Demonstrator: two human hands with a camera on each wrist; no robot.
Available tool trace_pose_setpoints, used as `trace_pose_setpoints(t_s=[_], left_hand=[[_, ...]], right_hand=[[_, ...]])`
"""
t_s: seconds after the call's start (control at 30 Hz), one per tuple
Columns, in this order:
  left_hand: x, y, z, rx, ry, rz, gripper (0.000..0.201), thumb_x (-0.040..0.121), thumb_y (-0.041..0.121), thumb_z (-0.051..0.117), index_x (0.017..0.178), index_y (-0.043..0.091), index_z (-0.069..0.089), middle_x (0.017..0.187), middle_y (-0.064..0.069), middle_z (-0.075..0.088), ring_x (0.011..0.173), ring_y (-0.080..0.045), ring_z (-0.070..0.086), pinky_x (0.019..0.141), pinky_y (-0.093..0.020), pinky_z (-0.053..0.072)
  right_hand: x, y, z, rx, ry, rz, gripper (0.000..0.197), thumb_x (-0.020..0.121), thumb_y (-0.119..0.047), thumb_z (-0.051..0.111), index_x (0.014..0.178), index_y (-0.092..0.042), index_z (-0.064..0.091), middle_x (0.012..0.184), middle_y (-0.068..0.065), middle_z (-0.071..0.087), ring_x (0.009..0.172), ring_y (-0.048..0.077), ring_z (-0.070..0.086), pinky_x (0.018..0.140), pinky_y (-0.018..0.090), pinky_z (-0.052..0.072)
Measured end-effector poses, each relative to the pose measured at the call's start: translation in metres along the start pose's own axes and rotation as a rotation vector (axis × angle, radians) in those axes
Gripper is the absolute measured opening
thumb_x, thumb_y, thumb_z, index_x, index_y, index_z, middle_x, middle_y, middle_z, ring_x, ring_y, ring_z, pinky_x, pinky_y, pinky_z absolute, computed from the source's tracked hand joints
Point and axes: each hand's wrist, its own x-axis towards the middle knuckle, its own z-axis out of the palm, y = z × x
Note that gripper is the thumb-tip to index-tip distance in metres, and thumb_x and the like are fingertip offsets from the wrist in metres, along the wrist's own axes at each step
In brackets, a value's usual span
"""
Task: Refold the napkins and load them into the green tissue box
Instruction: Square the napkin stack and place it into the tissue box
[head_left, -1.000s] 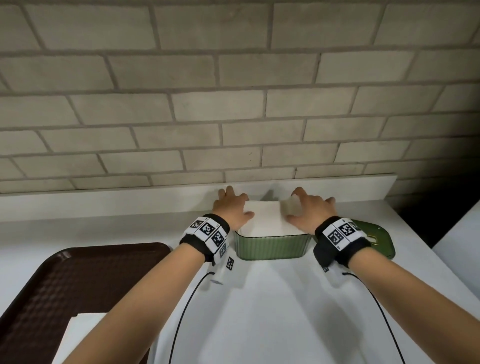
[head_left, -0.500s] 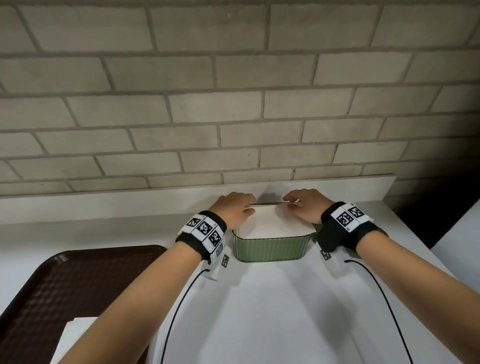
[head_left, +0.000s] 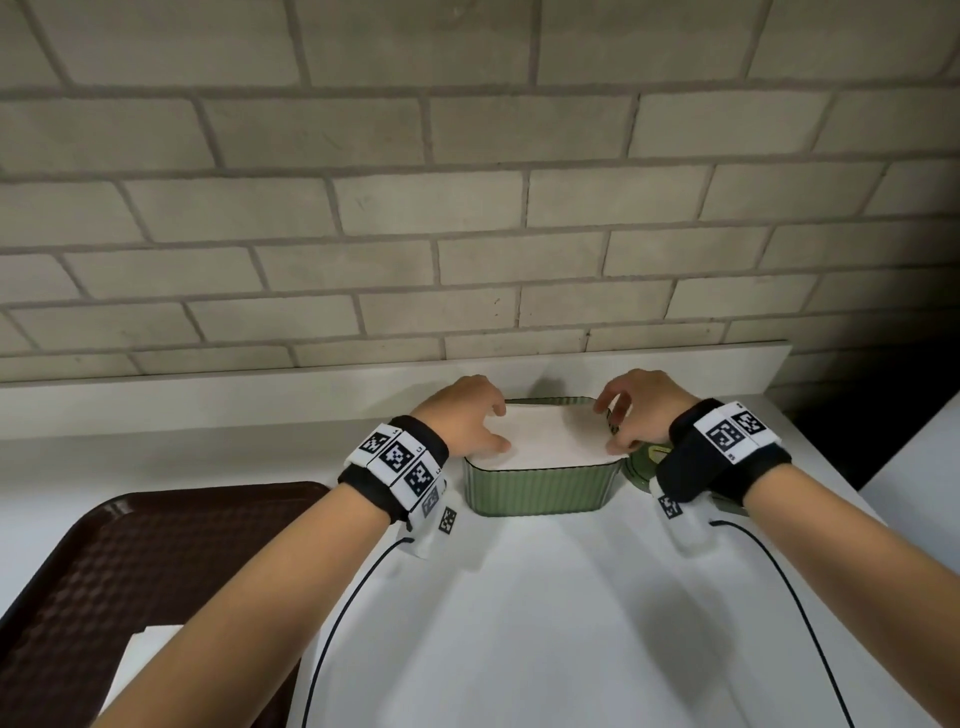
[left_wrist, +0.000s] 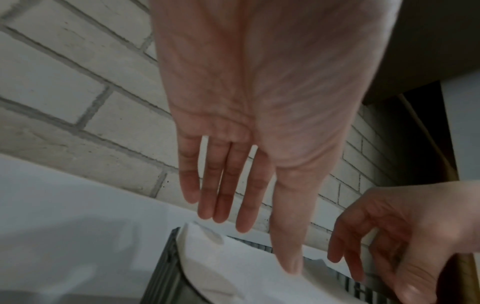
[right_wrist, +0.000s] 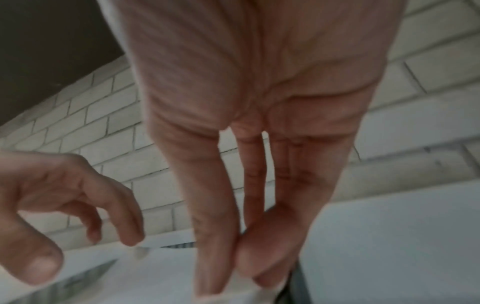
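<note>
The ribbed green tissue box (head_left: 540, 491) stands near the wall, filled to its rim with a stack of white napkins (head_left: 550, 439). My left hand (head_left: 498, 426) is at the stack's left edge. In the left wrist view its fingers (left_wrist: 244, 209) are straight above the top napkin (left_wrist: 233, 267) and only the thumb tip touches it. My right hand (head_left: 610, 426) is at the stack's right edge. In the right wrist view its thumb and forefinger (right_wrist: 215, 257) pinch the napkin's edge (right_wrist: 233, 286).
The box's green lid (head_left: 644, 465) lies on the white table right of the box, mostly hidden by my right wrist. A brown tray (head_left: 130, 571) holding a white napkin (head_left: 150, 654) sits at the front left. A brick wall with a white ledge runs behind the box.
Both hands left the top and far edge of the stack and moved apart to its left and right edges. The box's far rim now shows behind the napkins.
</note>
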Motion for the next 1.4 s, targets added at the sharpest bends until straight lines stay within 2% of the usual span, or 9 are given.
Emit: trace_pose_setpoints(t_s=[0.3,0.47,0.53,0.7,0.8,0.9,1.03,1.2,1.4], left_hand=[[-0.003,0.015,0.005,0.089,-0.087,-0.062,0.068,0.087,0.046,0.066,0.140,0.009,0.045,0.139,-0.010,0.048,0.125,-0.026,0.049,0.103,-0.036,0.043],[-0.002,0.011,0.002,0.098,-0.050,-0.047,0.065,0.086,0.052,0.063,0.135,0.012,0.050,0.136,-0.006,0.049,0.125,-0.024,0.046,0.103,-0.038,0.041],[-0.001,0.013,0.004,0.115,-0.063,-0.037,0.064,0.086,0.054,0.063,0.134,0.013,0.051,0.135,-0.005,0.049,0.124,-0.023,0.047,0.103,-0.037,0.040],[0.004,0.019,0.007,0.171,-0.109,-0.033,0.067,0.086,0.060,0.058,0.135,0.015,0.051,0.134,-0.005,0.049,0.122,-0.025,0.049,0.101,-0.038,0.041],[0.003,0.018,0.007,0.171,-0.102,-0.030,0.066,0.085,0.059,0.060,0.134,0.016,0.051,0.132,-0.005,0.048,0.122,-0.025,0.048,0.099,-0.037,0.041],[0.004,0.017,0.004,0.183,-0.089,-0.016,0.070,0.084,0.056,0.064,0.138,0.016,0.048,0.135,-0.004,0.047,0.124,-0.024,0.047,0.099,-0.036,0.041],[0.008,0.015,0.003,0.211,-0.144,-0.024,0.076,0.082,0.054,0.068,0.141,0.014,0.044,0.139,-0.006,0.048,0.125,-0.025,0.049,0.101,-0.036,0.044],[0.010,0.011,0.006,0.205,-0.176,-0.034,0.071,0.081,0.053,0.070,0.139,0.017,0.049,0.138,-0.004,0.053,0.121,-0.025,0.054,0.100,-0.036,0.046],[0.007,0.008,-0.008,0.112,-0.292,0.036,0.044,0.088,0.025,0.070,0.131,0.019,0.061,0.138,-0.001,0.055,0.127,-0.019,0.052,0.102,-0.027,0.042]], right_hand=[[0.000,-0.012,0.023,0.064,0.001,-0.109,0.040,0.065,-0.008,0.082,0.098,-0.023,0.065,0.098,0.002,0.064,0.080,0.018,0.061,0.073,0.029,0.054],[-0.003,-0.009,-0.001,0.033,-0.021,-0.130,0.039,0.066,0.009,0.072,0.092,-0.020,0.068,0.089,-0.002,0.063,0.071,0.014,0.059,0.068,0.026,0.054],[-0.005,-0.012,-0.001,-0.043,-0.100,-0.132,0.029,0.068,0.005,0.075,0.087,-0.016,0.070,0.083,-0.004,0.064,0.070,0.011,0.058,0.061,0.018,0.047],[0.002,-0.012,0.013,-0.162,-0.092,-0.155,0.017,0.068,-0.006,0.077,0.064,-0.019,0.066,0.066,-0.005,0.065,0.066,0.013,0.062,0.061,0.019,0.046],[0.002,-0.015,0.010,-0.151,-0.056,-0.171,0.016,0.064,-0.008,0.081,0.073,-0.014,0.069,0.075,-0.001,0.067,0.073,0.018,0.064,0.063,0.023,0.051],[0.005,-0.014,0.008,-0.073,0.011,-0.204,0.043,0.059,-0.017,0.087,0.098,-0.019,0.070,0.097,-0.001,0.061,0.088,0.017,0.060,0.075,0.029,0.053],[0.011,-0.015,0.012,-0.207,-0.091,-0.214,0.068,0.065,-0.035,0.086,0.126,-0.022,0.058,0.124,-0.001,0.057,0.111,0.020,0.056,0.095,0.033,0.047],[0.015,-0.014,0.019,-0.324,-0.102,-0.205,0.068,0.069,-0.040,0.081,0.130,-0.025,0.056,0.129,-0.001,0.056,0.114,0.022,0.055,0.096,0.034,0.046],[0.012,-0.016,0.016,-0.353,-0.220,-0.222,0.048,0.085,-0.040,0.069,0.124,-0.011,0.063,0.122,0.003,0.062,0.109,0.022,0.058,0.086,0.022,0.041]])
